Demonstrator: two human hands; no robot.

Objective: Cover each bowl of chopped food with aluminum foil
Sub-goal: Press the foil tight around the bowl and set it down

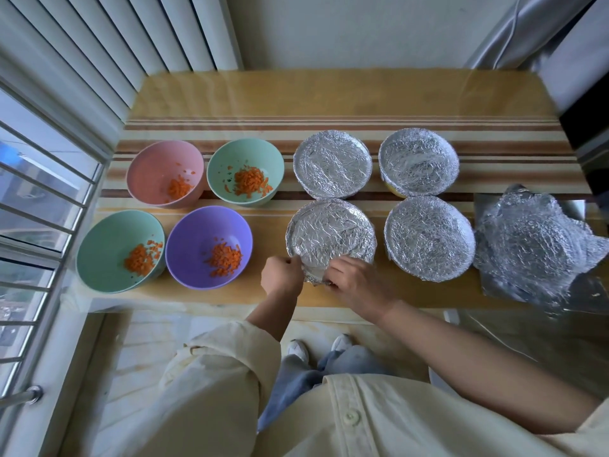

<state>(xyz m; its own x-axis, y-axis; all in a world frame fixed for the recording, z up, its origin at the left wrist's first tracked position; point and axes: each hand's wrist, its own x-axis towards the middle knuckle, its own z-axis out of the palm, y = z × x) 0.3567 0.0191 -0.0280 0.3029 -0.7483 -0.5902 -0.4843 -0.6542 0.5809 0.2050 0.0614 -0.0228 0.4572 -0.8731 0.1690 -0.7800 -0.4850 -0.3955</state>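
Note:
Several bowls stand on the table. A pink bowl (164, 173), two green bowls (245, 171) (120, 250) and a purple bowl (209, 247) are uncovered and hold chopped orange food. Four bowls to the right wear foil; the near middle one (331, 234) has both my hands at its front rim. My left hand (281, 273) pinches the foil edge at the bowl's left front. My right hand (357, 283) curls over the foil edge at the right front. The other covered bowls (333, 163) (418, 161) (428, 237) stand untouched.
A crumpled pile of loose foil sheets (534, 245) lies at the table's right end. The table (329, 94) has a striped cloth and bare room at the back. A barred window (39, 209) runs along the left; a wall stands behind.

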